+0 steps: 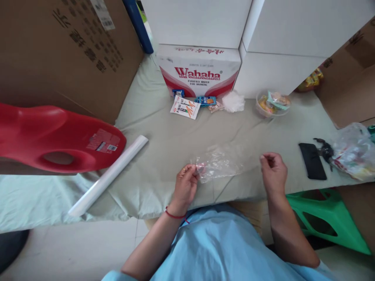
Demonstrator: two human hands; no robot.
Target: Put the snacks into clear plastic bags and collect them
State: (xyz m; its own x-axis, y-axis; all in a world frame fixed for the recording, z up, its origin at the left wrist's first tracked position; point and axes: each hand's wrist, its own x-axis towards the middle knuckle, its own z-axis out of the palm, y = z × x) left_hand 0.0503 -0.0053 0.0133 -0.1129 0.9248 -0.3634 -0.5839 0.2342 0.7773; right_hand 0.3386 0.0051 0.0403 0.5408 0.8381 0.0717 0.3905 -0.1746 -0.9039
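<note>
My left hand (186, 183), with a red string round its wrist, pinches the left end of a clear plastic bag (222, 162). The crinkled bag stretches out to the right, just above the cloth-covered table (164, 156). My right hand (274, 173) is closed, thumb against curled fingers, near the bag's right side. Whether it grips the bag's see-through edge or something else, I cannot make out. Beyond the bag lie a white snack packet (185, 107), a blue packet (205, 101) and a crumpled white wad (233, 101).
A white Wahaha carton (199, 72) stands at the back, beside a round tub of wrapped snacks (273, 104). On the left are a red plastic piece (73, 121) and a white roll (108, 177). A black phone (312, 161), keys (325, 150) and a filled plastic bag (354, 152) lie right.
</note>
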